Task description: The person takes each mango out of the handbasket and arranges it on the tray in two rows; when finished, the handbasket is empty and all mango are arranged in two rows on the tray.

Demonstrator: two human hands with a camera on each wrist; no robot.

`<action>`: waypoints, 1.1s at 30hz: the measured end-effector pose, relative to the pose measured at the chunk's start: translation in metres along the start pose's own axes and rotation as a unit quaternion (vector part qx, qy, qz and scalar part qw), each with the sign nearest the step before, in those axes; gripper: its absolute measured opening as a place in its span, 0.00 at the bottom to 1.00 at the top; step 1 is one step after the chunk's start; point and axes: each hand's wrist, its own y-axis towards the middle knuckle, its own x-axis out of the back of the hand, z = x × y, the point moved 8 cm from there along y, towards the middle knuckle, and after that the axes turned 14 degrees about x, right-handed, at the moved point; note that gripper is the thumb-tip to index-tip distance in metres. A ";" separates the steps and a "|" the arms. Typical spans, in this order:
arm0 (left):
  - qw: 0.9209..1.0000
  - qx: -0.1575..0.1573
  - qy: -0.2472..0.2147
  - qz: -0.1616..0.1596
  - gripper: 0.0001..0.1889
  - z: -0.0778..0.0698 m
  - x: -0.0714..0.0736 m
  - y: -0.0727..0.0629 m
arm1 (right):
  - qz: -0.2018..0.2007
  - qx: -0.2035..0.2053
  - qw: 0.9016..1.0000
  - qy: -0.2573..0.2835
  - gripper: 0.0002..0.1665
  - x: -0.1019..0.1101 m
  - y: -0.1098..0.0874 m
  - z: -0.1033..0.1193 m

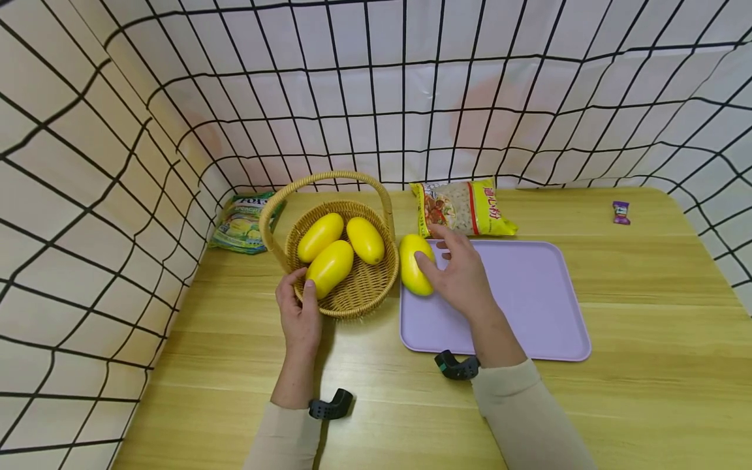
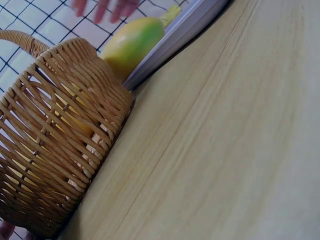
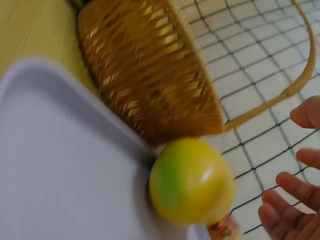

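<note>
A: Where's the lone yellow fruit (image 1: 414, 274)?

B: At the far left corner of the tray (image 1: 517, 294), the flat purple one, just beside the basket (image 1: 352, 301). It's got a green patch, seen best in the R wrist pic. Can't tell if it touches the basket.

A: Got it. What's the right grip (image 1: 461, 274) doing?

B: It's up by that fruit, fingers spread & a bit bent, w/ nothing in it. From the head cam the thumb is in front of the fruit, but the R wrist cam shows a gap btwn them.

A: OK, & the left grip (image 1: 301, 318)?

B: Pinching the near left rim of the basket, thumb on the inner side, fingers on the outer side.

A: Anything in the basket?

B: Yep, 3 yellow fruits: one far left (image 1: 320, 237), one right (image 1: 365, 240), one near (image 1: 331, 266). The near one is right by the left thumb. The basket's woven, w/ a tall round handle (image 1: 329, 175).

A: What else is on the table (image 1: 646, 294)?

B: A yellow bag (image 1: 464, 205) w/ a clear part, just past the tray's far edge. A green pack (image 1: 242, 225) far left, & a tiny purple sweet (image 1: 621, 213) far right, well apart from the rest.
</note>
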 end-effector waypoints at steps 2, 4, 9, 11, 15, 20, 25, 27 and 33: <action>1.000 -0.001 -0.001 0.000 0.15 0.000 0.000 0.000 | -0.004 0.028 0.999 0.018 0.35 0.000 -0.001 0.013; 1.000 -0.002 -0.001 0.000 0.16 0.000 0.000 0.000 | 0.001 0.050 0.998 0.033 0.33 -0.003 -0.002 0.025; 1.000 0.002 0.002 0.000 0.16 0.000 0.000 0.000 | 0.042 0.073 0.996 0.037 0.31 -0.021 -0.003 0.043; 1.000 0.004 0.002 -0.001 0.16 0.001 0.000 0.000 | 0.062 0.076 0.995 0.037 0.31 -0.030 -0.004 0.048; 1.000 0.004 0.007 -0.004 0.16 0.001 0.000 0.000 | 0.095 0.093 0.991 0.032 0.31 -0.048 -0.005 0.061; 1.000 0.001 0.009 -0.008 0.16 0.000 0.001 0.000 | 0.129 0.132 0.983 -0.004 0.31 -0.071 -0.003 0.078; 1.000 -0.006 0.014 -0.011 0.16 -0.002 0.001 0.001 | 0.170 0.162 0.971 -0.053 0.31 -0.093 0.009 0.086; 1.000 -0.008 0.017 -0.012 0.15 -0.002 0.001 0.001 | 0.191 0.172 0.964 -0.067 0.33 -0.100 0.015 0.088; 1.000 -0.008 0.016 -0.013 0.16 -0.001 0.001 0.000 | 0.242 0.195 0.947 -0.080 0.37 -0.119 0.026 0.090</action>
